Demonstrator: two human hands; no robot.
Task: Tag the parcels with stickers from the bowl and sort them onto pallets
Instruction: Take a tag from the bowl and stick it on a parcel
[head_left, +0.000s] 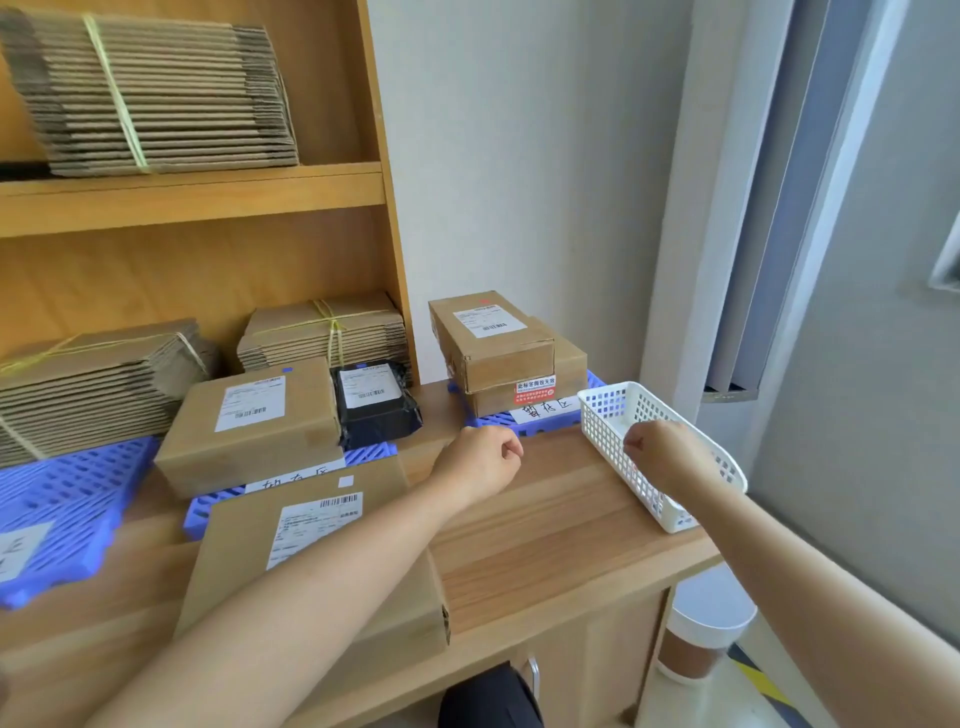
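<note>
A large cardboard parcel with a white label lies on the desk near me, partly under my left forearm. My left hand hovers above the desk with fingers curled shut, nothing visible in it. My right hand reaches over the white mesh basket, fingertips pinched; whether they hold a sticker I cannot tell. A brown parcel and a black parcel rest on the middle blue pallet. Two stacked brown parcels sit on the right blue pallet.
A third blue pallet lies at the left with a paper label. Bundles of flat cardboard fill the wooden shelves behind. The desk's right edge ends just past the basket, with a cup on the floor below.
</note>
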